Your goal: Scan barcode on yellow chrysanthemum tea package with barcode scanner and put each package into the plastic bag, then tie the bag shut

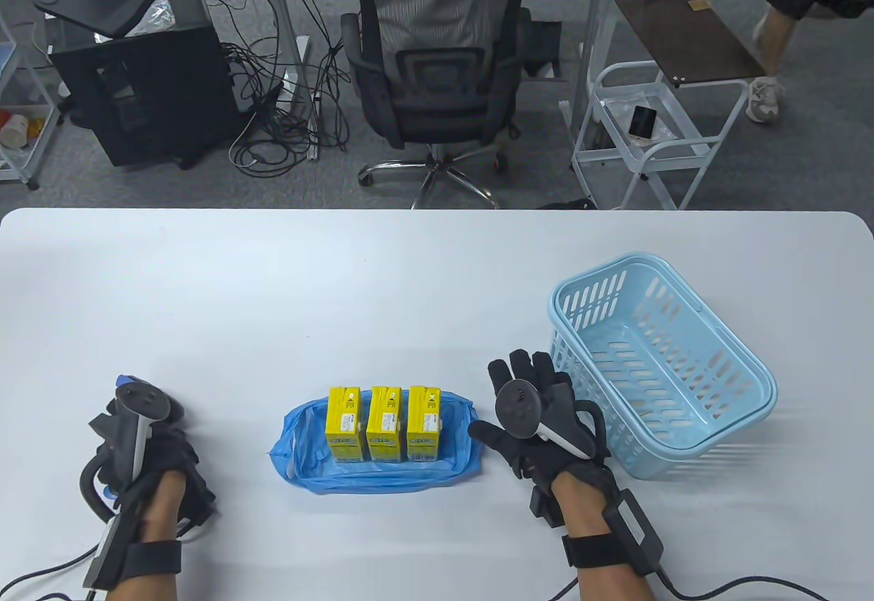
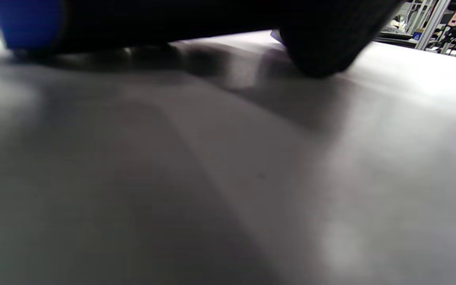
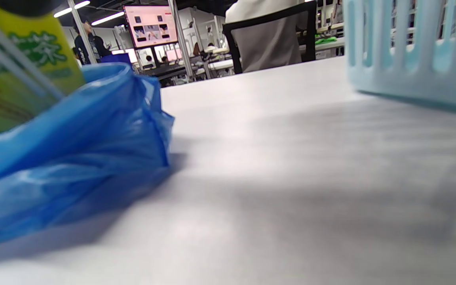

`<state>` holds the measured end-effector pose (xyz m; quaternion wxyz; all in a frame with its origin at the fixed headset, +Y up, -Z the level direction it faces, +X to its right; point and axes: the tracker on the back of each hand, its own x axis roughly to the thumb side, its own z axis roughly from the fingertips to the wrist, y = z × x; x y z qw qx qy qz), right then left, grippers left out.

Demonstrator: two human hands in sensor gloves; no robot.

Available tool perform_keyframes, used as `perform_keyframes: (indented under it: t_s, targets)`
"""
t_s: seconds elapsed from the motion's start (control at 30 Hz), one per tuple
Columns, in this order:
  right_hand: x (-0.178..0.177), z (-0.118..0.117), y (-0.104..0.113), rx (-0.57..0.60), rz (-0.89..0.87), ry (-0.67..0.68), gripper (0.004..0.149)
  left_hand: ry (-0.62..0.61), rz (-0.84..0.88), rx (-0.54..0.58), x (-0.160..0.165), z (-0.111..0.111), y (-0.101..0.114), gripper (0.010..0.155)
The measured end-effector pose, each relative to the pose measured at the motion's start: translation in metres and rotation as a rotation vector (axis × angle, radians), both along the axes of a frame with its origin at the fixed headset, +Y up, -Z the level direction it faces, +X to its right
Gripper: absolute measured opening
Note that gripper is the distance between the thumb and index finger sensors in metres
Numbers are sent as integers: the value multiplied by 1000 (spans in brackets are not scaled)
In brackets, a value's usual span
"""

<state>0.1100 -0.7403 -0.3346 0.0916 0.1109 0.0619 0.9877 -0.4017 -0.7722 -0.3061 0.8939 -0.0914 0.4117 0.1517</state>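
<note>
Three yellow tea packages (image 1: 384, 431) stand upright in a row inside the blue plastic bag (image 1: 355, 474) (mouth open) at bench (image 1: 273, 287) centre. Right hand (image 1: 539, 416) rests flat, fingers straight, holding nothing, between bag and light blue basket (image 1: 683, 389). Left hand (image 1: 147, 468) rests far left, fingers curled around a dark, blue-tipped object, probably the scanner (image 1: 126, 380).

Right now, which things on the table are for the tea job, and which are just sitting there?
For the job:
- three tea packs, standing in the bag
- blue bag, open
- scanner, blue tip showing by the left hand
- right hand, open beside the bag

Just sitting there:
- basket
- chair and cart beyond the table
</note>
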Motion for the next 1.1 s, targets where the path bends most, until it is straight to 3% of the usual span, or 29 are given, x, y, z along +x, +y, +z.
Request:
perform_keyframes:
  t_s: [0.13,0.23,0.37,0.43,0.53,0.7,0.8,1.1]
  targets:
    - [2,0,1,6,-6,-6,91,-60,-26,119,11,8,25,101]
    - [2,0,2,13,-6,-8,90,-190,-55,283,33,15,55,99]
    - [0,0,1,27,-1,-7,90,-543,-143,527,71,20,78,97]
    - [0,1,2,33,-3,-6,90,-682,-221,520,89,19,78,97]
    - [-1,0,2,46,3,-8,90,-783,-274,487,108,12,70,97]
    - [-1,0,0,55,22,-9,90,-789,-320,331,110,-3,45,97]
    - [-1,-2,-3,57,60,-10,91,-779,-350,167,100,-8,30,100]
    - [-4,-1,-3,82,90,-8,90,-796,-289,189,103,-3,35,97]
